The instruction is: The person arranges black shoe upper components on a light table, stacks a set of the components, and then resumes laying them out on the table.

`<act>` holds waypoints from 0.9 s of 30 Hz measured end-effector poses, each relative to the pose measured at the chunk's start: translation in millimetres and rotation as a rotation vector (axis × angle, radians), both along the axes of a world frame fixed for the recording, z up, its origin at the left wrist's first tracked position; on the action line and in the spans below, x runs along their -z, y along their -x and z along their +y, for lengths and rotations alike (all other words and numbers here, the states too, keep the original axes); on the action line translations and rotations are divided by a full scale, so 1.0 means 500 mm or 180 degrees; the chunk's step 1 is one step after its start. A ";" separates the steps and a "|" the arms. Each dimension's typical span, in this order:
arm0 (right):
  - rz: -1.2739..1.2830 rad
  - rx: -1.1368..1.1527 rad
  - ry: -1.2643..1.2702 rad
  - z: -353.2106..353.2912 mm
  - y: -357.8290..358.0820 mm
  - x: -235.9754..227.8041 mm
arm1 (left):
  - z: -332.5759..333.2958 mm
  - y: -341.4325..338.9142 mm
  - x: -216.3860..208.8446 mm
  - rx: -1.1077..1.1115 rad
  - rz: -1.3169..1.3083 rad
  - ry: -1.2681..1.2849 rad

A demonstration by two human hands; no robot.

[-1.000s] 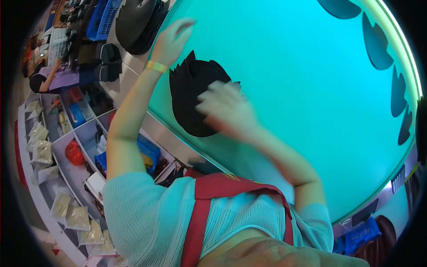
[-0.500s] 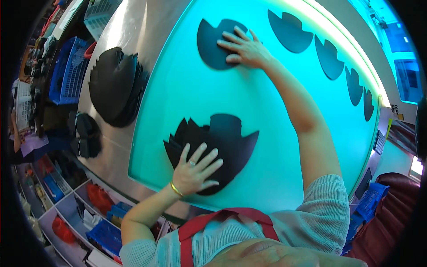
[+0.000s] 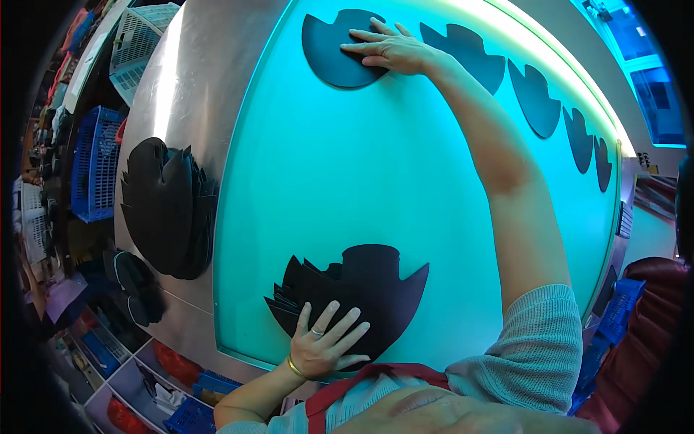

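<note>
My right hand [image 3: 390, 49] lies with spread fingers on a single flat black cut-out piece [image 3: 335, 54] at the far side of a glowing blue-green panel [image 3: 311, 170]. That piece has a rounded edge and a notched, pointed outline. Close to my body, my left hand [image 3: 327, 346] rests open on a fanned stack of similar black pieces [image 3: 387, 289]. A ring and a gold-coloured bangle are on that arm. Several more such pieces, among them one black piece [image 3: 533, 98], lie in a row along the panel's right side.
Left of the panel, a metal tabletop [image 3: 199, 87] bears a thick pile of black pieces [image 3: 155, 210] and some smaller dark pads [image 3: 134, 286]. Beyond it stand a blue plastic crate [image 3: 94, 166] and a pale crate [image 3: 141, 47]. A dark red seat [image 3: 643, 340] is at the right.
The piece under my right hand has slid farther away from me across the panel. My left hand stays on the near stack. My view has shifted, so the nearby things appear lower.
</note>
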State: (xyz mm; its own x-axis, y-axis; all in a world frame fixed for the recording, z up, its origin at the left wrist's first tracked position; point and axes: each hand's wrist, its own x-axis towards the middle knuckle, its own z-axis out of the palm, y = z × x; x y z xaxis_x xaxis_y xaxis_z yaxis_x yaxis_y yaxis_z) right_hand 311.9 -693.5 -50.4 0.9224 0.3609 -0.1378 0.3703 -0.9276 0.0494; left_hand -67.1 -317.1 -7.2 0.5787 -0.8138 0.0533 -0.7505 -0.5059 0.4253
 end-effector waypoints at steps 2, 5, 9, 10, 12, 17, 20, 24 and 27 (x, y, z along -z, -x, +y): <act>-0.0485 -0.0003 0.0760 0.034 0.029 -0.011 | -0.001 0.001 -0.006 -0.0027 0.0000 0.0033; -0.0787 0.0553 -0.0147 0.107 0.092 0.030 | -0.004 -0.001 -0.015 -0.0031 -0.0006 -0.0007; -0.0640 0.0825 -0.0364 0.086 0.093 0.039 | -0.017 -0.009 -0.019 -0.0024 -0.0050 0.0005; -0.0645 0.0839 -0.0386 0.076 0.087 0.039 | -0.017 -0.004 -0.019 -0.0027 -0.0014 -0.0013; -0.0457 0.0601 -0.0342 0.061 0.072 0.033 | -0.016 0.003 -0.019 -0.0037 -0.0001 -0.0046; -0.0433 0.0561 -0.0417 0.058 0.074 0.035 | -0.017 0.017 -0.018 -0.0115 -0.0079 -0.0036; -0.0402 0.0580 -0.0422 0.062 0.080 0.033 | -0.017 0.025 -0.013 -0.0135 -0.0101 -0.0023; -0.0357 0.0675 -0.0329 0.057 0.084 0.044 | -0.023 0.031 -0.012 -0.0177 -0.0114 0.0029; -0.0972 0.0421 -0.0765 0.048 0.113 0.044 | -0.031 0.022 -0.004 -0.0351 -0.0029 0.0196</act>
State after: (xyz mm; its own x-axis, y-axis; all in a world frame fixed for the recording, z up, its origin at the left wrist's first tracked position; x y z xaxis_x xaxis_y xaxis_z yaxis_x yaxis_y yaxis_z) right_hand 255.3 -669.4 -72.2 0.9484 0.2251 0.2234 0.2490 -0.9647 -0.0852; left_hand -78.2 -332.5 -5.0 0.6638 -0.7402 0.1068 -0.6957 -0.5587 0.4516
